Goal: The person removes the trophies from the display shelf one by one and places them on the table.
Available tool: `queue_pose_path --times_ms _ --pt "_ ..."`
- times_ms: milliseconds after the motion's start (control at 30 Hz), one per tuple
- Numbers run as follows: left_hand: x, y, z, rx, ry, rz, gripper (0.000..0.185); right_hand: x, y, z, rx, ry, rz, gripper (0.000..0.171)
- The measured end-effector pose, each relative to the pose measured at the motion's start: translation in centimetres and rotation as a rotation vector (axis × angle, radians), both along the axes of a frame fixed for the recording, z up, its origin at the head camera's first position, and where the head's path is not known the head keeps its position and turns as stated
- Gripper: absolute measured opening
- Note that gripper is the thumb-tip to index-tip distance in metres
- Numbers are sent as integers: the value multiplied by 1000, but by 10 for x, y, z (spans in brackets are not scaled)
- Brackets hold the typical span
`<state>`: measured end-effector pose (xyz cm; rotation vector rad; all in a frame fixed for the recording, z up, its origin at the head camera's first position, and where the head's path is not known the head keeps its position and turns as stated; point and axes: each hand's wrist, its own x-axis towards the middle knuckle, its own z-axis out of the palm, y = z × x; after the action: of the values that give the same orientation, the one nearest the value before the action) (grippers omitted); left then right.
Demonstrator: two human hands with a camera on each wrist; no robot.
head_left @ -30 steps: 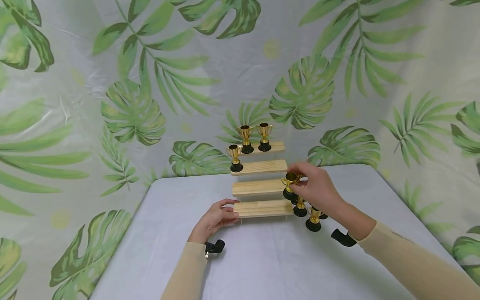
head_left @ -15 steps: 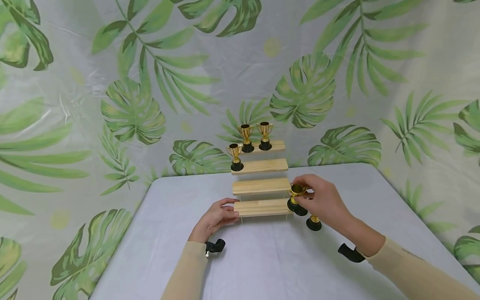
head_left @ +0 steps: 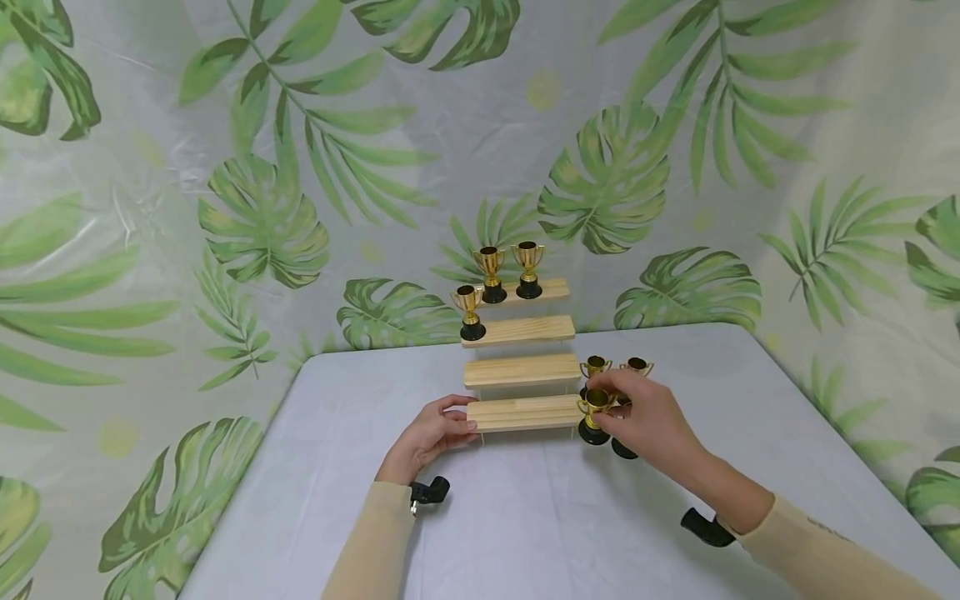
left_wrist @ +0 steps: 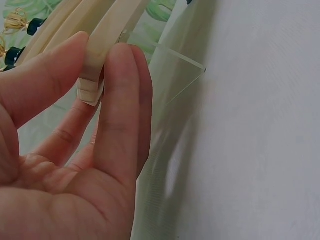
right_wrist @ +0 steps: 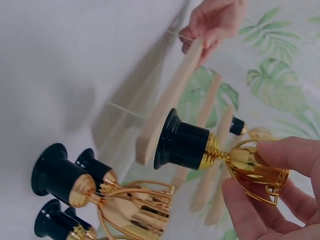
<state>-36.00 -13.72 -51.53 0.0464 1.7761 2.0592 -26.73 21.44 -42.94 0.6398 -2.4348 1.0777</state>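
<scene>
A leaf-printed backdrop point(head_left: 262, 167) fills the upper half and both sides of the head view, and a pale grey tabletop point(head_left: 525, 517) spreads across the lower centre. In the middle of the frame stands a stepped display stand point(head_left: 521, 371) with four wooden shelves rising toward the back. Two small gold trophies point(head_left: 510, 271) with black bases stand on the top shelf, just above centre, and a third trophy point(head_left: 468, 312) stands at the left end of the second shelf.

The left hand point(head_left: 431, 433), lower centre-left, grips the left end of the lowest shelf point(head_left: 523, 412); in the left wrist view its fingers point(left_wrist: 120, 100) and thumb curl round the end of that wooden board. The right hand point(head_left: 648, 421), just right of centre, pinches the cup of a gold trophy point(head_left: 595, 414) between thumb and fingers point(right_wrist: 250, 205). This held trophy is upright, just off the right end of the lowest shelf, its black base low at the tabletop; whether it touches cannot be told. Behind and beside it, right of the stand, more loose trophies point(head_left: 615, 371) stand on the tabletop, close together; the right wrist view shows their black bases point(right_wrist: 65, 177) in the lower left of that frame
</scene>
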Motion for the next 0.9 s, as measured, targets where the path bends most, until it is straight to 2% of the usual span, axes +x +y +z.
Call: queue_pose_path --times_ms 900 --pt "0 -1 -2 7 7 2 54 6 0 -42 -30 -97 -25 45"
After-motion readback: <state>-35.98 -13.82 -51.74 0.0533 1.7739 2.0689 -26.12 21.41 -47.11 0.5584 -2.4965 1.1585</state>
